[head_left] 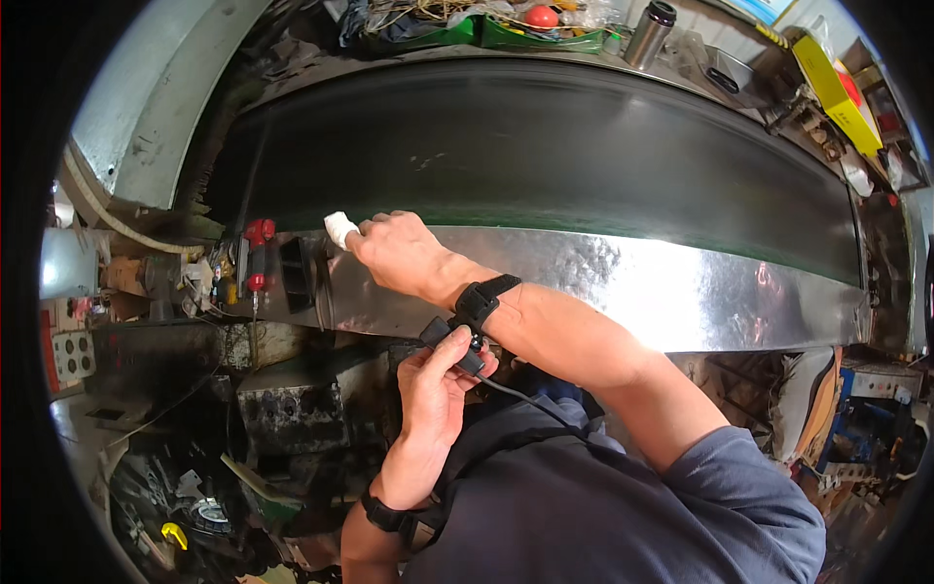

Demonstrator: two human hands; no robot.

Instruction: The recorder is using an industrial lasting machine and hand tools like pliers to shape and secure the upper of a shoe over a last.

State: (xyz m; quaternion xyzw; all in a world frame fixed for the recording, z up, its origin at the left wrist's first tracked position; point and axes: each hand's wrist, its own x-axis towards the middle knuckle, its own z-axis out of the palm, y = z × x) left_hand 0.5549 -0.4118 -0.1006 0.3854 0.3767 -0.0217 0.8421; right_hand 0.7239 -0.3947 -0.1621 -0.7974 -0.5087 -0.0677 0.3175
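My left hand (431, 394) is closed around a small black device (467, 362) with a thin cable, pinched between thumb and fingers. The device sits right by a black strap (477, 304) on my right wrist; whether the two are joined is hard to tell. My right arm reaches across to the left, and my right hand (397, 251) has its fingers curled near the shiny metal ledge (584, 282). Something white (339, 229) shows at its thumb side, either a wrapping on a digit or a bit of cloth. The undersides of those fingers are hidden.
Beyond the ledge runs a wide dark belt-like surface (545, 146). A red-handled tool (258, 253) stands at left. A steel tumbler (650, 34), a red ball (541, 17) and a yellow box (837, 92) line the far shelf. Cluttered machine parts (292, 419) lie below left.
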